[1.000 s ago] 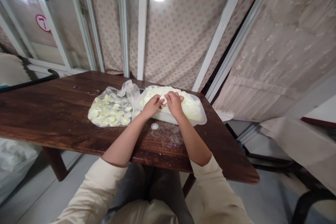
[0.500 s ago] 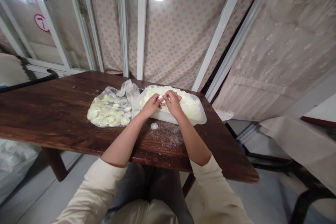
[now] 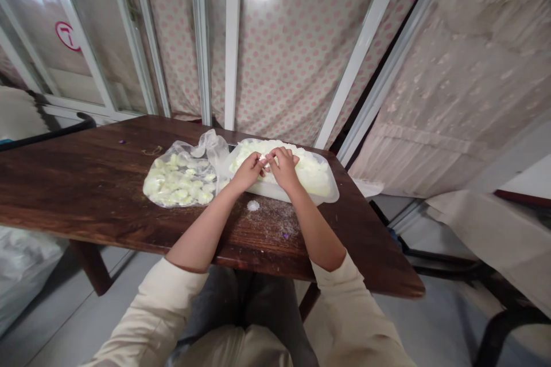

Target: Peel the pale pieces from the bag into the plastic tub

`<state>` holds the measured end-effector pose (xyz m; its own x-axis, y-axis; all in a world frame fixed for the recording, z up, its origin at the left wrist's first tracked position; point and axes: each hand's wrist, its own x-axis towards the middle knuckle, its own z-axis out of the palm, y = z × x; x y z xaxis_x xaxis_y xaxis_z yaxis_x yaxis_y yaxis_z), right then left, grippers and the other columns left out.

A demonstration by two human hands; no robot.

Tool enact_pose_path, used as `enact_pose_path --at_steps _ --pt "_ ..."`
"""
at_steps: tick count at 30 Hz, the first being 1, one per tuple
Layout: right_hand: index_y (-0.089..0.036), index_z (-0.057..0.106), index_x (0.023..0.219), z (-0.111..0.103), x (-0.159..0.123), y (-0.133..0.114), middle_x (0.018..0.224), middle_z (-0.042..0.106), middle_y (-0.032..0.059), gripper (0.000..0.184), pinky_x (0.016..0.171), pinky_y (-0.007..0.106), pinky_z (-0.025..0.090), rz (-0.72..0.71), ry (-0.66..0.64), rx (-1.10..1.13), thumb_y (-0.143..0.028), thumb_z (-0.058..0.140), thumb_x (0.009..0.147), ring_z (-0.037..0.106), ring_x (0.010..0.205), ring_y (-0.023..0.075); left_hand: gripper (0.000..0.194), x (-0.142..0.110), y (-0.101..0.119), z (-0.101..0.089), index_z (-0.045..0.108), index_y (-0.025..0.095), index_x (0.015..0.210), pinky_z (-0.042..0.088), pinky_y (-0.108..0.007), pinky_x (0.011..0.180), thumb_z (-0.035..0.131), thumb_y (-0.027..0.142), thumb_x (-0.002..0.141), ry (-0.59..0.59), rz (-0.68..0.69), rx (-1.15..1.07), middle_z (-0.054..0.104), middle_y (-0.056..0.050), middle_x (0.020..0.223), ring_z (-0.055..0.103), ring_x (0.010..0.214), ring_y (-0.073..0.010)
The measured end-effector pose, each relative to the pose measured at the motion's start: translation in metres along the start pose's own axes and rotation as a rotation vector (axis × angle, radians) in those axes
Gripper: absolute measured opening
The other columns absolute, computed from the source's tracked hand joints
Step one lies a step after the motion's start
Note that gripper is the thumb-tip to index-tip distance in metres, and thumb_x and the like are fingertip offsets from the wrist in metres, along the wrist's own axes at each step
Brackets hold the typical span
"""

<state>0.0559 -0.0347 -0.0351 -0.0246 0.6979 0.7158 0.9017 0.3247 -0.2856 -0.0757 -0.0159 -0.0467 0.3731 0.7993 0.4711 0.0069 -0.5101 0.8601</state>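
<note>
My left hand [image 3: 249, 170] and my right hand [image 3: 283, 165] meet over a white plastic tub [image 3: 330, 190], fingers closed together on a small white piece [image 3: 264, 161]. Its exact kind is too small to make out. Pale yellow-white pieces heap up inside the tub [image 3: 312, 171] beneath and behind my hands. Left of the tub lies a clear plastic bag [image 3: 148, 188] with several pale yellow-green, flower-like pieces [image 3: 186, 184] in it. On the table before my hands rests one small white scalloped piece [image 3: 253, 206].
The dark wooden table [image 3: 99, 178] carries white crumbs [image 3: 279, 221] and a purple bit [image 3: 286, 235] near its front edge. A rubber band [image 3: 152, 151] lies behind the bag. Framed panes with a dotted curtain [image 3: 293, 57] stand behind. A plastic sack [image 3: 26, 269] sits on the floor at left.
Hardly anything differs. My fingers have shifted very slightly around the small white piece; both hands stay over the tub.
</note>
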Motion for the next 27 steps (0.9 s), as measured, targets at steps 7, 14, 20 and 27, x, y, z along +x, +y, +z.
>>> enact_pose_path --at_steps 7,14,20,27 --pt "-0.019 0.051 0.073 0.001 0.000 0.000 0.081 0.058 0.0016 0.028 0.074 0.031 0.021 0.031 0.029 -0.084 -0.033 0.033 0.090 0.045 0.085 0.0164 0.023 -0.001 -0.002 0.000 0.046 0.017 0.079 0.041 -0.025 0.063 0.044 0.040 0.081 -0.011 -0.003 0.047 0.057 0.000 0.070 0.051 0.059 -0.0093" --pt "-0.020 0.052 0.083 0.003 0.001 0.007 0.089 0.058 0.0036 0.032 0.073 0.030 0.022 0.193 0.114 -0.067 -0.037 0.026 0.091 0.044 0.086 0.0183 0.022 0.000 -0.002 0.001 0.041 0.018 0.076 0.040 -0.024 0.061 0.041 0.039 0.082 0.008 -0.016 0.042 0.057 0.000 0.069 0.051 0.057 -0.0088" --pt "-0.020 0.050 0.077 -0.001 0.000 -0.001 0.084 0.058 0.0002 0.027 0.074 0.029 0.023 -0.016 -0.041 0.020 -0.038 0.033 0.089 0.045 0.087 0.0151 0.024 0.000 -0.001 0.002 0.045 0.017 0.078 0.041 -0.024 0.060 0.044 0.041 0.081 0.006 0.002 0.026 0.055 0.000 0.069 0.051 0.057 -0.0089" --pt "-0.019 0.050 0.073 0.005 0.001 0.002 0.077 0.060 0.0005 0.026 0.073 0.031 0.020 0.051 0.017 -0.087 -0.034 0.036 0.089 0.046 0.082 0.0165 0.024 0.000 -0.005 0.002 0.046 0.018 0.080 0.041 -0.025 0.062 0.042 0.041 0.082 -0.004 -0.014 0.112 0.058 0.000 0.070 0.053 0.058 -0.0100"
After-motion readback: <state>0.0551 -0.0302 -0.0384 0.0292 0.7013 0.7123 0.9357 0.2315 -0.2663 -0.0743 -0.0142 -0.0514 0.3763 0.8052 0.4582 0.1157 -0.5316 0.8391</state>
